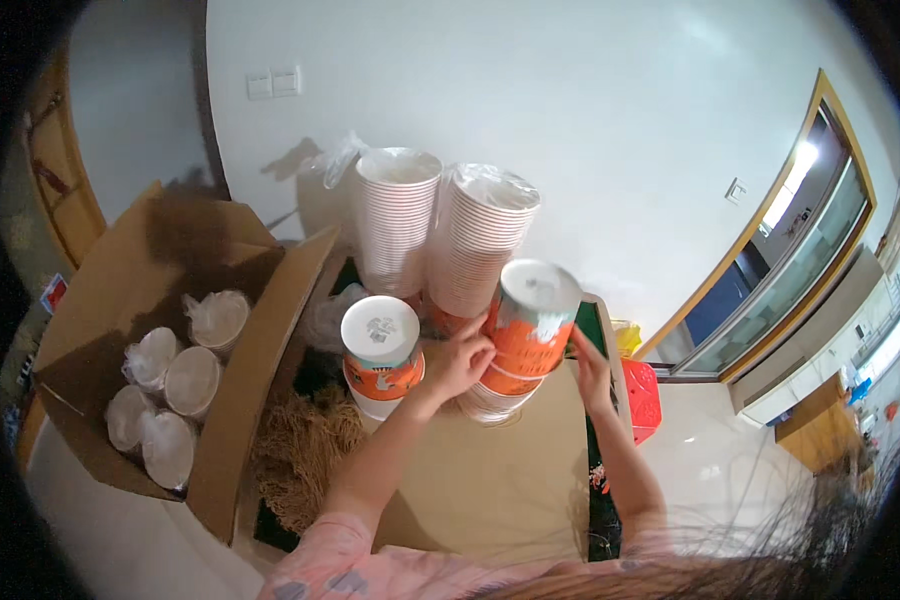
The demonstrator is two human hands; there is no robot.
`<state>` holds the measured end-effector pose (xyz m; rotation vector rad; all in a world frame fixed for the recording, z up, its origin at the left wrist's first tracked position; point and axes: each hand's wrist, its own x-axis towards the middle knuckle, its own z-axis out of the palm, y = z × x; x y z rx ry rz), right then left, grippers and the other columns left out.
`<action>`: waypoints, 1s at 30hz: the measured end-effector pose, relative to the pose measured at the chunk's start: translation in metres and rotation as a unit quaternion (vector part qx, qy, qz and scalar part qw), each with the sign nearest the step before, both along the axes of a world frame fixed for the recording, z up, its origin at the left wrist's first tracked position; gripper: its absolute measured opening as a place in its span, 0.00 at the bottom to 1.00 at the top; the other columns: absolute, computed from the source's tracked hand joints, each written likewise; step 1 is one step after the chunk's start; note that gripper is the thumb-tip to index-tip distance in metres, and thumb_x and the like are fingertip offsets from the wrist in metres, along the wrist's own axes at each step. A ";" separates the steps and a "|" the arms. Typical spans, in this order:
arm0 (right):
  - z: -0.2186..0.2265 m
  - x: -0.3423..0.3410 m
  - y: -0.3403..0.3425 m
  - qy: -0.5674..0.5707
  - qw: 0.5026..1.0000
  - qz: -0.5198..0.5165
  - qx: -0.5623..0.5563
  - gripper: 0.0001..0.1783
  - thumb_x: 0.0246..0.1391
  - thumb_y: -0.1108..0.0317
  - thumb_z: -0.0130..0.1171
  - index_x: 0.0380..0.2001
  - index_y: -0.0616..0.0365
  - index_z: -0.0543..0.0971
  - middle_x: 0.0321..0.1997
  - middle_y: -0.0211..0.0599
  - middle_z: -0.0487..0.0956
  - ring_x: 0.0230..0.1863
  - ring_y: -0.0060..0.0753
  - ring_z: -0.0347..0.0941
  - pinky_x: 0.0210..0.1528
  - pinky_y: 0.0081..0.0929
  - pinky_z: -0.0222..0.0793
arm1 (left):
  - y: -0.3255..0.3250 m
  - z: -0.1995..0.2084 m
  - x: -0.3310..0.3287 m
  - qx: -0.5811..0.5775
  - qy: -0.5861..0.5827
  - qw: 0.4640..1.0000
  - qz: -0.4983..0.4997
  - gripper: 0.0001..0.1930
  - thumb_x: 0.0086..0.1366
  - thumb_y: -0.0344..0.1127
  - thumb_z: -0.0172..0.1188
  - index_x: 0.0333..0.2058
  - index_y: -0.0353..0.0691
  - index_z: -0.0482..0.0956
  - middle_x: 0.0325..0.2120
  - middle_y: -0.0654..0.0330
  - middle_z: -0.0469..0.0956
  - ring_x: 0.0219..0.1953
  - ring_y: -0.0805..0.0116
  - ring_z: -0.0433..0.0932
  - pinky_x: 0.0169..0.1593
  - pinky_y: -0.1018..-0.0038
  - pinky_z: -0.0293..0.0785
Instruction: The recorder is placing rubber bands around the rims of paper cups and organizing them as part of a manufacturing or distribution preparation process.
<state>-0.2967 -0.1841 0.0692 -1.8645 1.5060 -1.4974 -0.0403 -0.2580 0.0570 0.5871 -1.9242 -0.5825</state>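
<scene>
Between my two hands is an upside-down stack of orange and teal paper tubs (530, 335), white base up and slightly tilted. My left hand (462, 362) presses its curled fingers to the left side of the stack. On the right side, my right hand (592, 375) grips it with the fingertips, partly hidden behind the tub. White rims show at the bottom of this stack. Left of it, a shorter inverted stack of matching paper tubs (382, 345) stands on the table, near my left forearm.
Two tall stacks of white paper tubs (397, 215) in clear plastic stand against the wall. An open cardboard box (260, 370) at left holds several bagged stacks. Tan stringy material (305, 450) lies beside the brown tabletop (490, 490). A red plastic stool (642, 400) is at right.
</scene>
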 end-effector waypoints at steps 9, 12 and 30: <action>-0.184 0.027 0.092 -0.182 0.955 -0.178 0.149 0.25 0.53 0.75 0.45 0.57 0.57 0.62 0.59 0.44 0.62 0.61 0.38 0.56 0.59 0.33 0.53 | 0.092 -0.111 0.018 0.098 -0.106 0.988 0.063 0.28 0.50 0.28 0.58 0.52 0.44 0.64 0.56 0.44 0.55 0.58 0.48 0.56 0.57 0.60 0.58; -0.204 0.043 0.152 0.378 0.897 -0.147 0.177 0.24 0.52 0.68 0.47 0.55 0.56 0.64 0.59 0.47 0.60 0.61 0.48 0.53 0.61 0.43 0.49 | 0.154 -0.195 0.044 0.104 -0.232 0.960 0.120 0.28 0.52 0.35 0.57 0.54 0.46 0.63 0.56 0.47 0.56 0.60 0.50 0.53 0.58 0.52 0.53; -0.192 0.046 0.148 0.384 0.872 -0.121 0.279 0.26 0.50 0.64 0.48 0.55 0.52 0.64 0.61 0.44 0.57 0.63 0.47 0.49 0.63 0.46 0.42 | 0.181 -0.208 0.066 0.124 -0.394 0.898 0.154 0.27 0.54 0.40 0.52 0.54 0.47 0.60 0.58 0.51 0.54 0.61 0.53 0.51 0.58 0.47 0.48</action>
